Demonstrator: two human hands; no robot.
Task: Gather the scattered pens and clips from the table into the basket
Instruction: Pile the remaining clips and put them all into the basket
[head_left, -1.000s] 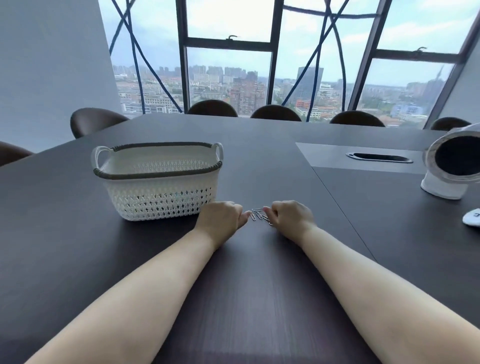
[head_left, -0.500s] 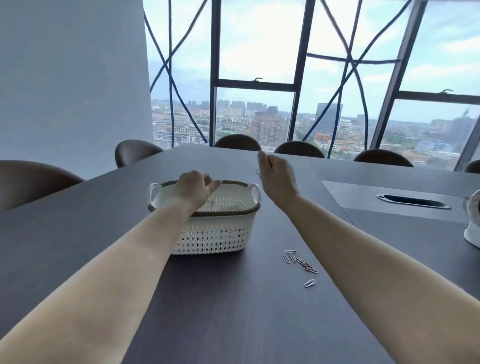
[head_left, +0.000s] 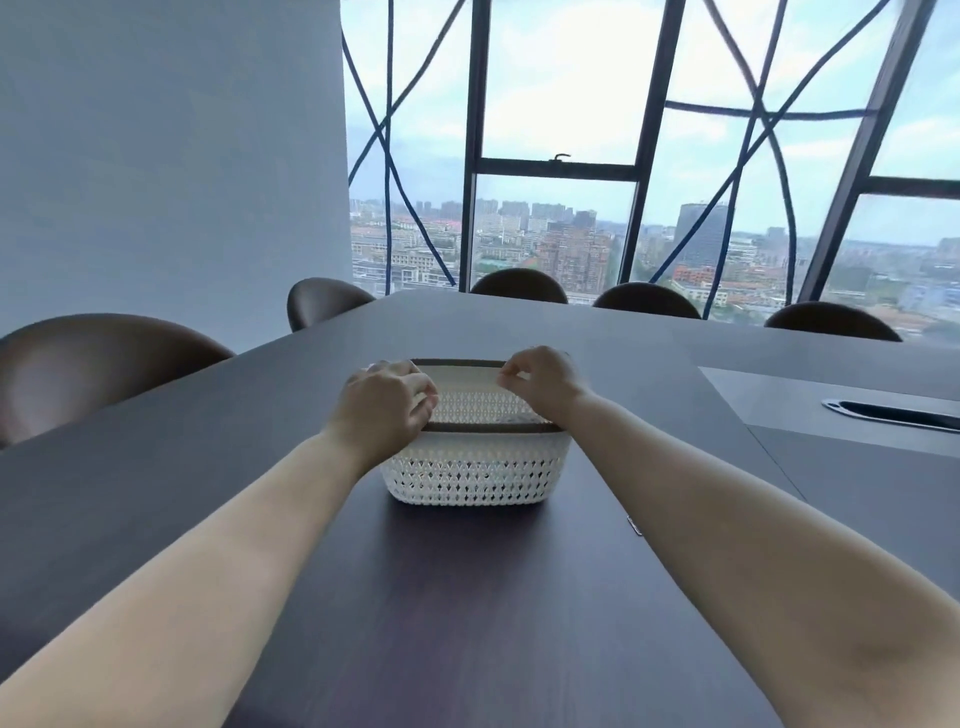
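Both our hands moved over the basket (head_left: 475, 467) now; left hand (head_left: 387, 410) and right hand (head_left: 540, 382) pinched, contents unclear. Dropping clips, then fetching the paperclip (head_left: 635, 527).

- Both bare forearms stretch forward, converging on the basket (head_left: 475, 470).
- The left hand (head_left: 387, 402) hovers over the basket's left end, knuckles up, fingers curled loosely downward.
- The right hand (head_left: 540, 382) hangs above its right end, thumb and forefinger pinched together.
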